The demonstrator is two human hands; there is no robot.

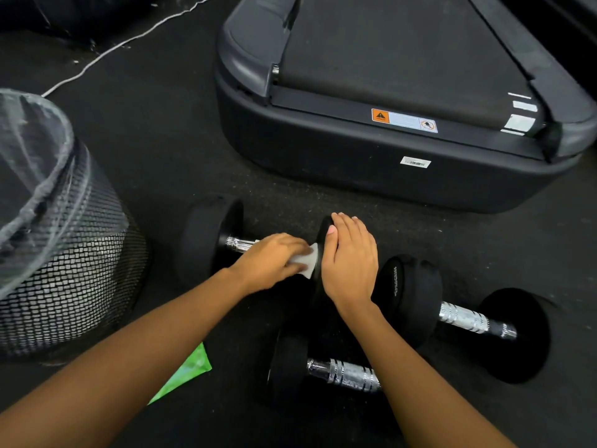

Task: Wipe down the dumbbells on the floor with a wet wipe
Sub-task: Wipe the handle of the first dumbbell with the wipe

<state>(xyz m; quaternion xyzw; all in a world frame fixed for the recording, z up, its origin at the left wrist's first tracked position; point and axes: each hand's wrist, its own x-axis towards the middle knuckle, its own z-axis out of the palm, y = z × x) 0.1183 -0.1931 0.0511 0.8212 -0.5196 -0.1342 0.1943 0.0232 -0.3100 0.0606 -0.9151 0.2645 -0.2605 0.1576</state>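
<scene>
black rubber floor (168,163) fills the view. treadmill (387,176) rear end sits top right: dark housing, belt running away from me, orange warning label (403,120) on the rear bar, small white barcode sticker (415,162) below it. black mesh bin (74,263) at left, clear plastic liner (29,150) folded over its rim. three dumbbells on the floor below the treadmill, all with black heads and knurled chrome handles. far dumbbell (206,240) lies roughly left-right mid view. right dumbbell (465,318) lies just beside the far one's right head, angled off to the lower right. near dumbbell (342,375) lies closest to me, its right end hidden under my right forearm. my right hand (350,260) lies flat over the top of the far dumbbell's right head, fingers straight and together, thumb along the head's inner edge, gripping nothing. my left hand (271,261) is curled round the wet wipe (305,263), a white folded wad, pressing it where the handle meets the inner face of that same head; the hand looks blurred. green wipe packet (184,373) lies on the floor near the bin, partly under my left forearm. thin white cable (106,51) runs across the floor top left.
</scene>
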